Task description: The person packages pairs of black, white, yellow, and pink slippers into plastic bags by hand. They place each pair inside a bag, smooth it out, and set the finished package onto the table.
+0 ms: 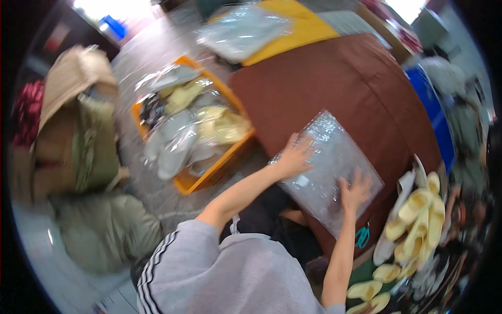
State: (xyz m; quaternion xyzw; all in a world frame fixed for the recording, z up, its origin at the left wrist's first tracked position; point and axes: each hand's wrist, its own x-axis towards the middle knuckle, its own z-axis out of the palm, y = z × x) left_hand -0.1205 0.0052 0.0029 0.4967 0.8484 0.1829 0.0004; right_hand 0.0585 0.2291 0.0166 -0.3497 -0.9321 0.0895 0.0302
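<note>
A stack of clear plastic bags (327, 152) lies flat on the brown tabletop (314, 78) in front of me. My left hand (294, 156) rests on the upper left part of the stack, its fingers spread. Toward the near right part of the same bags, my right hand (356, 192) lies with fingers apart, slightly blurred. Neither hand grips anything. Just beside my right forearm, teal-handled scissors (362, 237) sit near the table's edge.
On the left stands an orange crate (212, 175) holding bagged pale slippers. Loose yellow slippers (418, 214) are heaped at the right. More clear plastic (243, 32) lies on a yellow sheet (293, 23) at the far side. An open cardboard box (63, 94) and an olive sack (107, 230) are farther left.
</note>
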